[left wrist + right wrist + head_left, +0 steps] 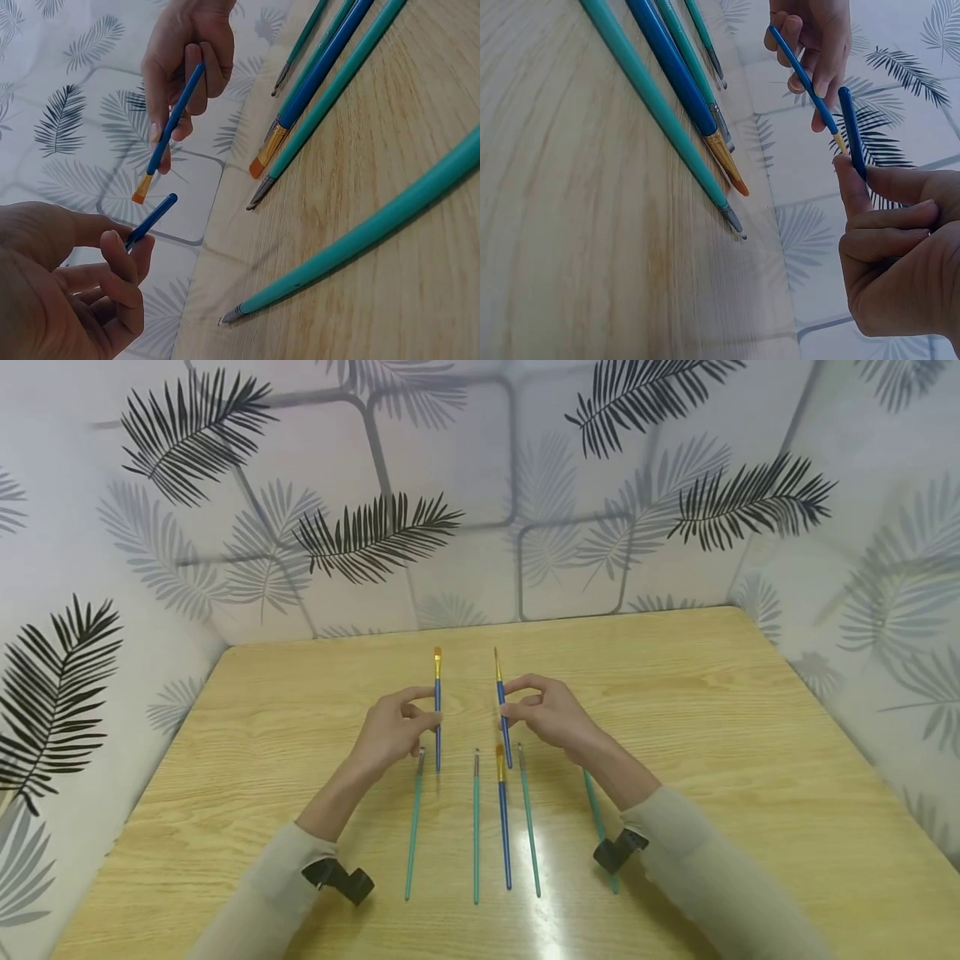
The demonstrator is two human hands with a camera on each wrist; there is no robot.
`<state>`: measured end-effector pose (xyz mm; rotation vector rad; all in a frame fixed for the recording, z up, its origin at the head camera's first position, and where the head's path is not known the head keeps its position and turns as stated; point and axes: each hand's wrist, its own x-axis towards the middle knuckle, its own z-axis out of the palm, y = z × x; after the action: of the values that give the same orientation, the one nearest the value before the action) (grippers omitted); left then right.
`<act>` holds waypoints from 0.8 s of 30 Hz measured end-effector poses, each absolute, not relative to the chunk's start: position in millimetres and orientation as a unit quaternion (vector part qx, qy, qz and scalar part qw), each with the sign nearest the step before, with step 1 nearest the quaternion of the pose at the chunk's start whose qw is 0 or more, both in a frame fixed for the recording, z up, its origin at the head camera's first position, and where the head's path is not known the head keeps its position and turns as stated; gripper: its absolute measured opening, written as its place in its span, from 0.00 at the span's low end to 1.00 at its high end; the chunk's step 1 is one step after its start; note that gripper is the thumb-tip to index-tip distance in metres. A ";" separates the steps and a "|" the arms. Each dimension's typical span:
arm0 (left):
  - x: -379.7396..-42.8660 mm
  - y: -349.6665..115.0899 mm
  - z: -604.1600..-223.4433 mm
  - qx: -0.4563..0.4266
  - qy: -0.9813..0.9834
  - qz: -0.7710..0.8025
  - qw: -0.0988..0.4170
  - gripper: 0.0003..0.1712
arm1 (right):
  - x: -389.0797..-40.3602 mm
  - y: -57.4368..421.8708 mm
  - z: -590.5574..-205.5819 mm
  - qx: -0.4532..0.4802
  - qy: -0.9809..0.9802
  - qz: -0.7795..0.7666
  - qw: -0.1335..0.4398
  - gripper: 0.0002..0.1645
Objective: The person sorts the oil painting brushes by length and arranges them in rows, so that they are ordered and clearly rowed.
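My left hand point(392, 727) pinches a blue paintbrush point(438, 702) with a flat orange tip and gold ferrule, bristles pointing away from me. Across a small gap, my right hand point(553, 710) pinches another blue paintbrush point(502, 697), this one with a pointed tip, leaning slightly. Both are held by the handle between thumb and fingers, above the table. Below them lies a third blue paintbrush point(505, 835) with an orange tip, flanked by a green paintbrush point(476, 827) and another green paintbrush point(529, 827). In the left wrist view a green paintbrush point(360, 240) lies nearest the left hand.
The wooden table point(247, 760) carries the brushes in a loose row, handles toward me. One green brush point(414, 827) is at the row's left; another green brush point(596, 806) lies partly hidden under the right forearm. A leaf-patterned wall point(465, 468) stands behind the table's far edge.
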<state>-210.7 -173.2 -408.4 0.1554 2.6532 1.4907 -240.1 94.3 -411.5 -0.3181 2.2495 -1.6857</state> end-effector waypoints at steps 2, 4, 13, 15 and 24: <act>-212.0 -172.7 -408.1 0.050 0.870 0.488 0.043 0.29 | -240.6 92.7 -411.6 -0.110 0.789 -0.584 0.154 0.23; -212.8 -172.3 -407.7 0.050 0.870 0.488 0.042 0.29 | -241.1 91.1 -411.4 -0.109 0.792 -0.582 0.152 0.23; -214.8 -173.8 -409.8 0.046 0.873 0.484 0.038 0.29 | -244.9 85.4 -412.2 -0.099 0.794 -0.580 0.151 0.23; -215.8 -173.9 -410.5 0.046 0.873 0.484 0.035 0.28 | -246.2 84.3 -412.2 -0.101 0.792 -0.583 0.150 0.23; -221.7 -175.3 -413.3 0.050 0.874 0.482 0.032 0.28 | -252.8 76.2 -413.3 -0.098 0.793 -0.584 0.142 0.22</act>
<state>-221.7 -175.3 -413.3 0.1550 2.6916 1.4852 -252.8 76.2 -413.3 -0.2818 2.2888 -1.6853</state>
